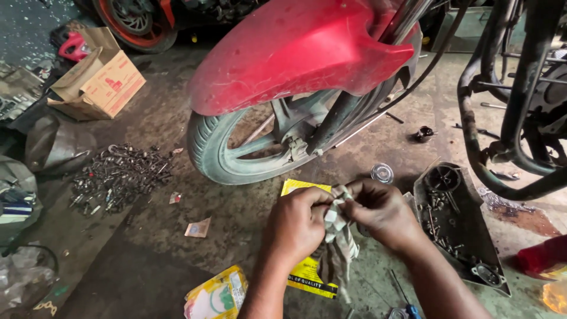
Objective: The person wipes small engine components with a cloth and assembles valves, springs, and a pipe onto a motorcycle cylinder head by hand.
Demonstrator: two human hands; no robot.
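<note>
Head view, workshop floor: left hand [297,221] and right hand [383,212] pressed together, both clamped on a grimy checked cloth rag [338,248] wadded around something hidden. Wiping seemingly midway, with the rag bunched. Just right of the right hand, dark metal engine cover [466,236] filled with loose bolts; beyond the knuckles, red-fendered motorcycle wheel [248,147].

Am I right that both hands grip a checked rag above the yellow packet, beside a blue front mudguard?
Not quite. The head view shows the mudguard is red, not blue. The rest holds: left hand and right hand grip the checked rag above the yellow packet.
</note>
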